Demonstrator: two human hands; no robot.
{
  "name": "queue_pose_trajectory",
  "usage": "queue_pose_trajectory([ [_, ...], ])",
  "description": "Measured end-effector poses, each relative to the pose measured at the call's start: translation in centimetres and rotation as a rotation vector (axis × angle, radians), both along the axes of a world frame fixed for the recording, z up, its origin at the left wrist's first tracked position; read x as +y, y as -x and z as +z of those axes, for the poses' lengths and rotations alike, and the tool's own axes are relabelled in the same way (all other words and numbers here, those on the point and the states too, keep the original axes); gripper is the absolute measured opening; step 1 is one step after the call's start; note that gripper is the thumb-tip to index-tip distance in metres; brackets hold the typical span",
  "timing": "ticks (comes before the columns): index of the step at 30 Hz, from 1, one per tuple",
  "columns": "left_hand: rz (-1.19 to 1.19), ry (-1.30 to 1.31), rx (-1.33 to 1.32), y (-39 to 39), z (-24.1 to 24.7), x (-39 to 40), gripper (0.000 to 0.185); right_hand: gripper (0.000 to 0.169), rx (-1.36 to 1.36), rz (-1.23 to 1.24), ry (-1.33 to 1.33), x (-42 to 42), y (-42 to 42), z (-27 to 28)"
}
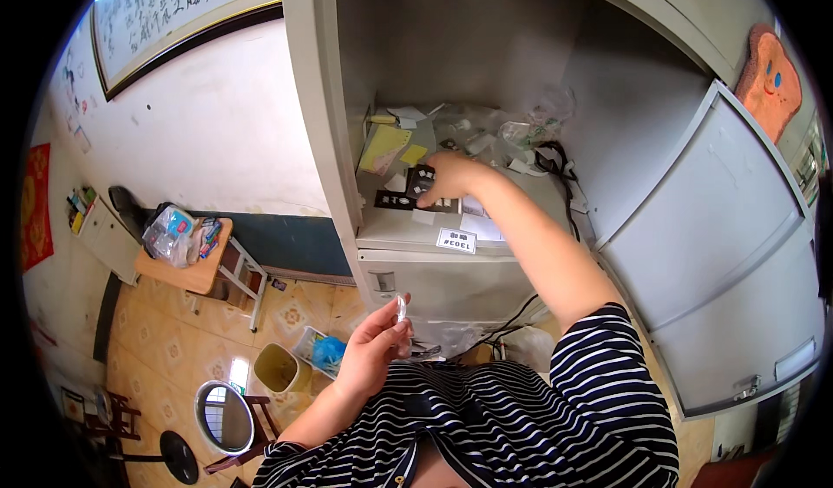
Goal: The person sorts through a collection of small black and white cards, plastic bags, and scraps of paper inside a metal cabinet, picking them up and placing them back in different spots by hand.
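Note:
My right hand reaches into an open grey metal cabinet, low over its shelf. Its thumb and fingers close around a small black packet with white print; some fingertips are hidden. Just below lies a flat black card with white writing. Outside the cabinet, in front of my striped shirt, my left hand pinches a small clear plastic piece between thumb and fingers. Yellow paper slips lie left of my right hand.
Crumpled clear plastic bags and a black cable lie along the shelf's back and right. The cabinet door stands swung out at right. Below left are a yellow bin, a round mirror and a wooden table.

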State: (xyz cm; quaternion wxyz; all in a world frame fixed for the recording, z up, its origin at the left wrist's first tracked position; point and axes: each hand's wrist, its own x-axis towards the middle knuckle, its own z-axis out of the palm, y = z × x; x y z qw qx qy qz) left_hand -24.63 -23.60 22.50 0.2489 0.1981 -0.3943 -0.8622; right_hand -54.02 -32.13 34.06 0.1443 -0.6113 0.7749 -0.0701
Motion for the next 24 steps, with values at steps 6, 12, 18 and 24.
queue_pose_trajectory([
  [6,0.024,0.004,-0.017,-0.3,0.2,0.1,0.045,0.069,0.018,0.062,0.002,0.2,-0.6,0.4],
  [12,-0.006,0.026,0.017,-0.4,0.1,0.5,0.044,0.05,-0.604,-0.056,0.526,4.7,2.4,2.4],
  [18,0.08,0.04,0.052,0.0,0.9,1.1,0.047,0.028,-1.38,0.01,0.846,13.1,1.4,0.2],
  [24,0.094,0.027,0.133,0.9,2.1,2.5,0.049,0.017,-1.171,0.31,0.628,16.8,-5.5,-8.8],
])
